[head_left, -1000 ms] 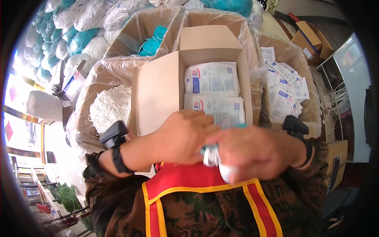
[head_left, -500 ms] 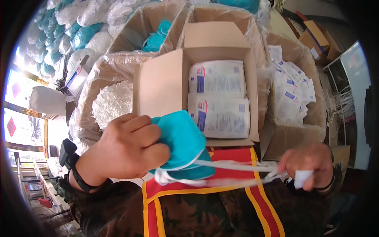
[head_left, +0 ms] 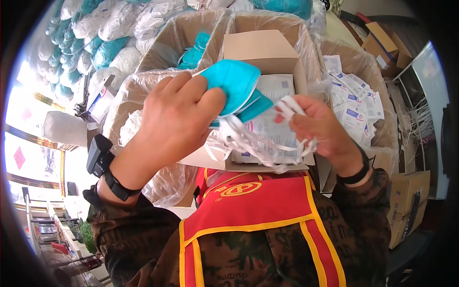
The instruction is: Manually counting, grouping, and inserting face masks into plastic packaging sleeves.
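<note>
My left hand [head_left: 179,112] is closed around a small stack of teal face masks [head_left: 234,88], lifted over the left part of an open cardboard box. White elastic straps [head_left: 253,146] hang slack from the masks and sag toward my right hand [head_left: 315,126]. Its fingers are bent together, with white wrapping on the fingertips, and the loop ends appear caught beneath them. In the cardboard box [head_left: 260,36] lie white printed packets [head_left: 272,126], partly covered by the masks and straps.
At the right, a plastic-lined carton [head_left: 382,138] contains loose white packets [head_left: 356,103]. Another lined carton behind has teal masks [head_left: 193,50]. White strap material [head_left: 130,128] fills the left carton. Bulging bags [head_left: 105,50] are piled at the back left. A closed box [head_left: 409,205] stands at the lower right.
Both hands have moved up and forward over the box, carrying the masks. My right hand has come left, nearer the masks, and the straps have gone from stretched to slack.
</note>
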A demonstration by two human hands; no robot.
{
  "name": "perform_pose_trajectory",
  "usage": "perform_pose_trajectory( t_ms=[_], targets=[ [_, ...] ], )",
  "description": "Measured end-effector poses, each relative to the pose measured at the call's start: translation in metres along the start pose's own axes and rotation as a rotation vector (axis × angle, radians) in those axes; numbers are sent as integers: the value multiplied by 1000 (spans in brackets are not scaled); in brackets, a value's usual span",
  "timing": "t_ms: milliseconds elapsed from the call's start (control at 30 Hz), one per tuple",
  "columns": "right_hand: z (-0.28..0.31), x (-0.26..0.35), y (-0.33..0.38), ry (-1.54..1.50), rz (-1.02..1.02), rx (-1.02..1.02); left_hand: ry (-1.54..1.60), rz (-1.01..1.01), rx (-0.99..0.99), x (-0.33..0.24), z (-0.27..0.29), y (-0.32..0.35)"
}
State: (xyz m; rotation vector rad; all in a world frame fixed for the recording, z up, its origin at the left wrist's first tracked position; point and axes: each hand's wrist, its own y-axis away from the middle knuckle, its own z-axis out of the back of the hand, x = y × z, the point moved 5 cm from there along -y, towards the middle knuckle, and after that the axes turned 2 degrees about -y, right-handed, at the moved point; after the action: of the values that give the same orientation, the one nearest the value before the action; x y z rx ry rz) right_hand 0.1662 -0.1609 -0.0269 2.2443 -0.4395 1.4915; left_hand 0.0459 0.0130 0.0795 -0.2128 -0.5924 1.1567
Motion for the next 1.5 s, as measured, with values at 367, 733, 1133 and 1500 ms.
perform_pose_trajectory(
  t_ms=[367, 733, 1133, 1500],
  targets=[
    [-42, 0, 11, 554, 184, 324, 146, 45, 134, -7, -31, -4],
    [-98, 47, 43, 797, 725, 629, 837, -14, 174, -54, -55, 4],
    [-46, 62, 131, 485, 243, 343, 572, -163, 285, -15, 10, 66],
    [-3, 18, 20, 72, -45, -51, 13, 76, 49, 8, -4, 13]
  ],
)
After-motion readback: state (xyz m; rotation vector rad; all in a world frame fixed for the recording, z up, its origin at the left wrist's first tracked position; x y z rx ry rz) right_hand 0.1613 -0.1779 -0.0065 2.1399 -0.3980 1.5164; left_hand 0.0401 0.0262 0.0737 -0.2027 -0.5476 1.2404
